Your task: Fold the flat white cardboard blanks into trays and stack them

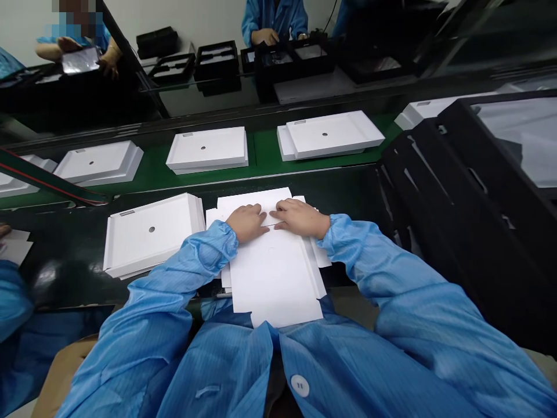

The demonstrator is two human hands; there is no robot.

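A flat white card box blank [274, 278] with cut flaps lies in front of me, its near end overhanging the table edge toward my lap. More white card shows under it at both sides. My left hand [249, 222] rests on its far part, fingers out on the far flap and thumb near a crease. Opposite it, my right hand [300, 217] presses on the same flap, fingertips pointing left and thumb near the crease. A short dark line shows between the thumbs. Both hands have fingers apart and grip nothing that I can see.
A stack of folded white boxes [152, 232] stands left of the blank. More white boxes [208, 148] sit along a green belt [263, 154] beyond. Black trays [470, 191] are piled at the right. Co-workers sit across, and a sleeve [13, 302] shows at far left.
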